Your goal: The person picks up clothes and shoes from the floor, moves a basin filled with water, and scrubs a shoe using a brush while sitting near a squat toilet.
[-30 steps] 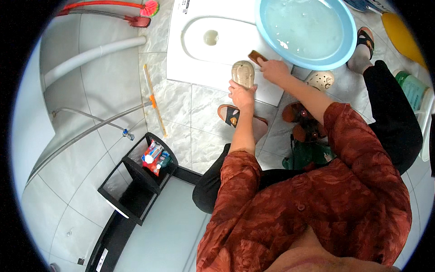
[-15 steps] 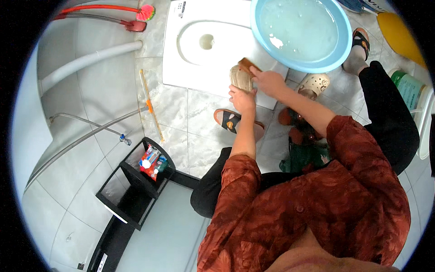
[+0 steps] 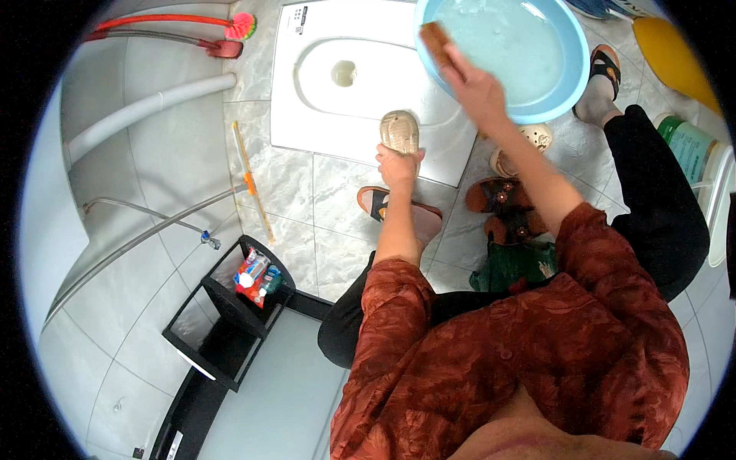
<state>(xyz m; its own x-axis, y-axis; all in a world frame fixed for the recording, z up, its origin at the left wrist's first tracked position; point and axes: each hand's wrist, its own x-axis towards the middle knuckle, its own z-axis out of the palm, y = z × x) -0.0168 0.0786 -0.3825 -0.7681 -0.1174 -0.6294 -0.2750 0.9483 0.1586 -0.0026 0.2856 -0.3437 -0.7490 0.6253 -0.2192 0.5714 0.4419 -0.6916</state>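
Observation:
Over the near edge of the white squat toilet (image 3: 307,115), my left hand (image 3: 399,165) grips a beige clog (image 3: 399,130) by one end, its sole turned up. My right hand (image 3: 477,90) holds a brown scrubbing brush (image 3: 436,43) above the left rim of a light blue basin (image 3: 580,73). Cloudy, pale water (image 3: 521,50) fills the lower part of the basin. Another beige clog (image 3: 537,136), with holes in its top, stands on the floor below the basin, partly hidden by my right forearm.
Brown sandals (image 3: 498,195) and a dark green cloth or bag (image 3: 512,267) lie between my feet. A black shelf (image 3: 230,307) with packets stands at the left. A green-and-white bucket (image 3: 686,149) is at the right, below a yellow object (image 3: 671,57).
My right hand has lifted the brush off the clog and moved it up and right to the basin. My left hand keeps the clog, now slightly further left.

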